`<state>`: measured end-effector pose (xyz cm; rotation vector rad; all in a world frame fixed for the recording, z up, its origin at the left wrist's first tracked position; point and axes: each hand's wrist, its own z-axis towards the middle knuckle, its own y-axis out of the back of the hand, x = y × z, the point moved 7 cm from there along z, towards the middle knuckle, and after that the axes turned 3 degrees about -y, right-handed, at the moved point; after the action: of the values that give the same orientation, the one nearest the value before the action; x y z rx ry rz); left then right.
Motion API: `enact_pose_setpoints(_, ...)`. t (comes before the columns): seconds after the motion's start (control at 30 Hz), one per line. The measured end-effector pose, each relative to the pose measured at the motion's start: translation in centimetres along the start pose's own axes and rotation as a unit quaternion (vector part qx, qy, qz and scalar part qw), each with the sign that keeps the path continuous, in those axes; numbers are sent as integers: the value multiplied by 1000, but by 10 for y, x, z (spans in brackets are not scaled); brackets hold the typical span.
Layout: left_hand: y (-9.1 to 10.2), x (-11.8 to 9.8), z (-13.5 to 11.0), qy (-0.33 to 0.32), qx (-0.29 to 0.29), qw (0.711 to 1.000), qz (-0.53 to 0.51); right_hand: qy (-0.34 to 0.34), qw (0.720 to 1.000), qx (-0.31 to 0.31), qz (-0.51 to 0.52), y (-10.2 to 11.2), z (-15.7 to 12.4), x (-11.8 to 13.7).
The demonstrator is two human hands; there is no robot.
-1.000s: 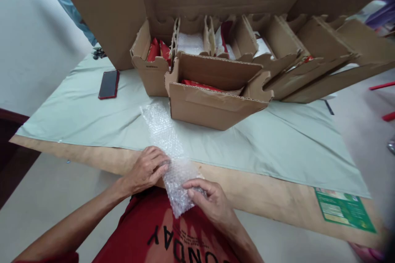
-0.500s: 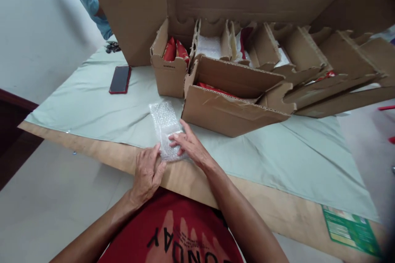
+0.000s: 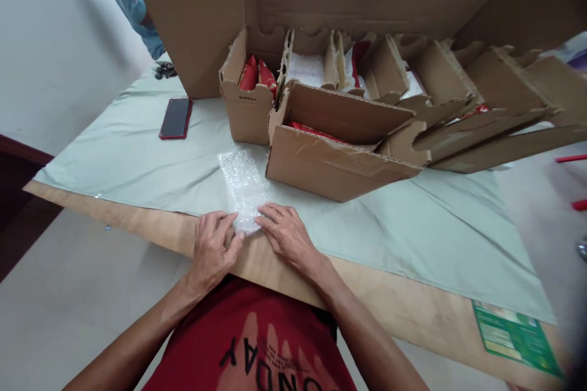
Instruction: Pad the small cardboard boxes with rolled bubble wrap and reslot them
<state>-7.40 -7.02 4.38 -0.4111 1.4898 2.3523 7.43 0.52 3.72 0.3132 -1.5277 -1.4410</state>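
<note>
A folded piece of bubble wrap (image 3: 243,180) lies flat near the front edge of the table, its long side pointing away from me. At its lower left edge is my left hand (image 3: 214,243), fingers bent and thumb apart from the forefinger, the tips touching the wrap. My right hand (image 3: 288,233) lies over the lower right edge with its fingers stretched out and the fingertips on the plastic. Neither hand is closed round it. Whether anything is inside the wrap I cannot tell.
Beyond the wrap stands a long cardboard bin (image 3: 339,165) with a red packet inside. Several more bins, among them one with red packets (image 3: 257,76), line a large cardboard box (image 3: 197,24). A phone (image 3: 176,118) lies left; a green printed sheet (image 3: 516,337) is at right.
My right hand has drawn back from the middle of the bubble wrap to its lower right edge, and its fingers now lie closer together. The left hand stays at the left edge.
</note>
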Motion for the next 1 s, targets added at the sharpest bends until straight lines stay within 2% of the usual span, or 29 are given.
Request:
enact_pose_setpoints(0.07,8,-8,-3,-28,-9,1000,3,5,1000,3,-10,4,-1,7)
enact_pose_setpoints(0.2,13,-26,-11,-94,20,993,-66,0,998,62,19,12,-10,20)
enact_pose_setpoints(0.3,10,-23,-14,-60,35,988,-135,-49,991,78,94,12,-19,15)
enact_pose_setpoints(0.37,6,-15,-13,-13,37,985,-169,-93,985,42,137,14,-24,7)
enact_pose_setpoints(0.4,4,-10,-12,14,39,983,-180,-106,984,5,140,17,-27,3)
enact_pose_setpoints(0.5,-4,5,-8,88,54,976,-190,-97,985,-120,76,28,-37,3)
enact_pose_setpoints(0.53,-6,8,-7,103,62,975,-189,-77,987,-135,46,28,-39,8)
enact_pose_setpoints(0.6,-10,11,-3,112,72,975,-179,-30,994,-106,0,19,-38,18)
enact_pose_setpoints(0.67,-7,10,0,95,60,981,-159,0,998,-56,-19,8,-33,24)
enact_pose_setpoints(0.77,7,3,1,35,21,992,-122,-17,999,-34,5,5,-25,21)
enact_pose_setpoints(0.9,18,-13,-8,-72,46,988,-127,-53,992,12,114,5,-26,16)
enact_pose_setpoints(1.0,11,-8,-6,-58,59,986,-147,-80,990,1,114,9,-29,14)
